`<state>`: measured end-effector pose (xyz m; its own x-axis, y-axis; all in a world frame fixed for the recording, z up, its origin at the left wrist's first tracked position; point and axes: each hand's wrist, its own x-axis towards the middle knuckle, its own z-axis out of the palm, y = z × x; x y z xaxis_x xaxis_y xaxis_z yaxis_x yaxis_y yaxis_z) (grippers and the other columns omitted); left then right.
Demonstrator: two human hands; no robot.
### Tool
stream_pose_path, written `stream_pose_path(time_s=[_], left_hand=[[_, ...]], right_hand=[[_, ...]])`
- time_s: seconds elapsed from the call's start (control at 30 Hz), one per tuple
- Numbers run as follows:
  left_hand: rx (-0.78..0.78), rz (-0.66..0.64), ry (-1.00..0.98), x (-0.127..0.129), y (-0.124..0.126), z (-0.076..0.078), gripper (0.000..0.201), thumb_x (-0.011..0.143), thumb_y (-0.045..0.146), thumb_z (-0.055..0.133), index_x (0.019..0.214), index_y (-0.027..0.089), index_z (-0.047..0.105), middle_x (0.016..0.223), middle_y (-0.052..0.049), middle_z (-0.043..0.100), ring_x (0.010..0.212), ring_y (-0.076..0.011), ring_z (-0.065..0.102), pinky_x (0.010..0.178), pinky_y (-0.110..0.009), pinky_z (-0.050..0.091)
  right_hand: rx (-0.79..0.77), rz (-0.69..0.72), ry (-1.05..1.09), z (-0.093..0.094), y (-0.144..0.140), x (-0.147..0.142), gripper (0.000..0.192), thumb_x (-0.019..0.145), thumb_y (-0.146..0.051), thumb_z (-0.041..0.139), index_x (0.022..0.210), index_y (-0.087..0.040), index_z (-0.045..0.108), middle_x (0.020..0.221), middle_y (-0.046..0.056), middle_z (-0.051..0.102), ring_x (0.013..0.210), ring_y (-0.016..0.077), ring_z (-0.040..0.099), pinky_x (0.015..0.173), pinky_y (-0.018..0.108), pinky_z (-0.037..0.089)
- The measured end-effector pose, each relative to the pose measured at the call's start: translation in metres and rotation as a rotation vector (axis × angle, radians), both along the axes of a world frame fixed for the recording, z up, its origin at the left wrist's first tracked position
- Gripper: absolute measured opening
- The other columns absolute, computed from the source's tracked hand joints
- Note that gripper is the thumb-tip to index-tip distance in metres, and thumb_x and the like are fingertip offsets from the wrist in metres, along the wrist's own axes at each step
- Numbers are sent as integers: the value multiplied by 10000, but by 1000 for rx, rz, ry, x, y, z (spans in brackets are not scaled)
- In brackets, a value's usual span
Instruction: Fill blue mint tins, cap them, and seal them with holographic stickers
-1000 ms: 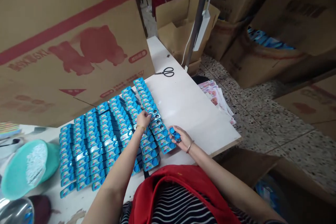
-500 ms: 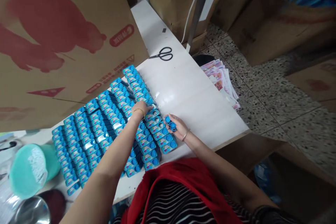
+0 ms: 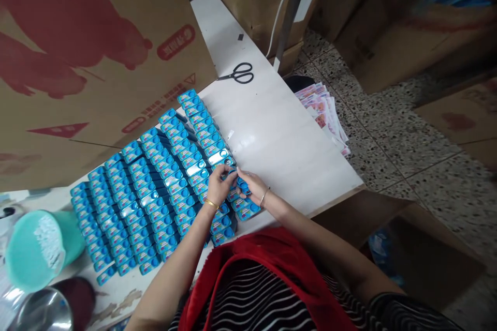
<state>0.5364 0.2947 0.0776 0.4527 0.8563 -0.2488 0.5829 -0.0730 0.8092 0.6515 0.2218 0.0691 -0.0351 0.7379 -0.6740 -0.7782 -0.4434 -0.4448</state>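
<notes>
Rows of small blue boxes (image 3: 171,170) with coloured labels stand packed together on the white table, most with a round blue cap on top. In the rightmost row, one box (image 3: 227,162) shows an opening without a cap. Over that row my right hand (image 3: 254,187) is closed around several loose round blue caps (image 3: 243,185). My left hand (image 3: 218,184) meets it there, thumb and finger pinched on a blue cap at the right hand's fingertips. Both hands partly cover the boxes beneath.
A big cardboard carton (image 3: 116,62) stands behind the rows. Black scissors (image 3: 240,73) lie on the white table (image 3: 279,134). At the left are a turquoise tub (image 3: 19,253) with white contents and a metal bowl (image 3: 44,313). Printed sheets (image 3: 324,114) are stacked beyond the table's right edge.
My left hand has left a box top in the rightmost row and come back toward me, to the caps in my right hand. The right hand has shifted slightly left.
</notes>
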Motion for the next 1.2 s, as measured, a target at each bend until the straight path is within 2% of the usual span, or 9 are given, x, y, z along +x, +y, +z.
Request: stream_pose_path(time_s=[0.13,0.3,0.47,0.63,0.77,0.87,0.97,1.1,1.2], left_hand=[[-18,32,121,-1,28,-8,162,826,270,527,858,175,654,846,-40,665,780,-157,598,728,-273,469],[68,-93,540,15,56,-6,98,758,204,595,837,169,642,790,-48,671,762,-177,612,703,-270,452],[-67,-321,936,35,80,-3,284,765,453,632,674,183,643,786,-87,684,831,-236,641,681,-284,448],[-186,-421,1028,44,97,-3,345,745,512,645,688,173,674,727,-96,674,801,-241,646,670,-287,458],[-10,-327,912,36,75,6,292,782,453,627,768,166,676,805,-111,671,824,-255,636,694,-317,462],[96,-369,464,23,40,14,254,845,403,573,917,175,658,825,-68,646,793,-192,605,736,-299,466],[69,-450,89,11,6,21,297,853,421,581,1018,178,623,869,-48,611,801,-157,569,767,-284,473],[163,-487,83,-4,-17,28,270,915,408,496,998,186,625,889,-67,599,838,-172,562,801,-312,471],[240,-617,141,-15,-22,31,284,947,388,435,1027,198,629,952,-89,618,880,-182,584,824,-318,470]], right_hand=[[28,-6,12,-1,-4,9,366,797,-526,582,859,-166,594,646,-13,585,448,85,490,329,187,293],[78,29,41,-2,-10,26,317,827,-471,514,933,-180,580,718,7,615,487,108,517,325,194,307],[126,49,23,-7,-14,27,413,809,-587,574,886,-181,574,698,-8,583,483,95,504,329,187,312],[93,45,42,-9,-14,22,495,773,-672,574,826,-180,576,673,-14,574,448,78,468,327,187,293],[19,34,4,-7,-10,18,548,749,-715,562,773,-168,573,615,-22,553,401,66,427,312,193,268],[-23,32,-10,-4,-9,15,561,752,-726,549,748,-165,558,582,-24,545,377,67,421,300,199,252],[-74,41,8,-3,-11,12,555,759,-725,547,738,-170,542,508,-44,501,355,74,420,295,197,250],[-69,162,173,0,-16,10,556,779,-735,508,709,-184,509,470,-55,486,331,72,408,288,182,247],[-21,344,295,1,-22,11,579,823,-731,435,673,-176,508,503,-14,554,333,70,417,280,175,241]])
